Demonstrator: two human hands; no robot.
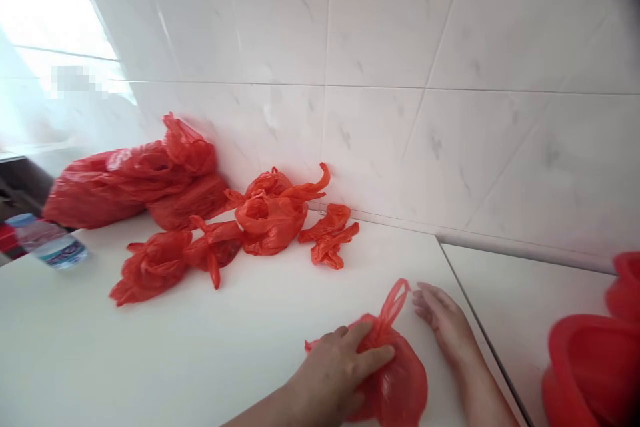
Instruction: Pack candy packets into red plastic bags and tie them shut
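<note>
A red plastic bag (400, 377) with rounded contents sits at the front of the white table, its handle loop sticking up. My left hand (340, 363) grips this bag from above, thumb and fingers around its upper part; some fingertips are hidden behind the plastic. Just right of the loop is my right hand (443, 317), fingers loosely extended and holding nothing. Its fingertips are very close to the loop's tip; whether they touch I cannot tell.
Against the tiled wall (375, 147) lie a large red bag bundle (135, 180), a knotted red bag (270, 213), a crumpled red bag (331, 235) and smaller red bags (155, 267). A water bottle (55, 243) tilts at left. Red tubs (575, 353) stand right, beyond the table seam.
</note>
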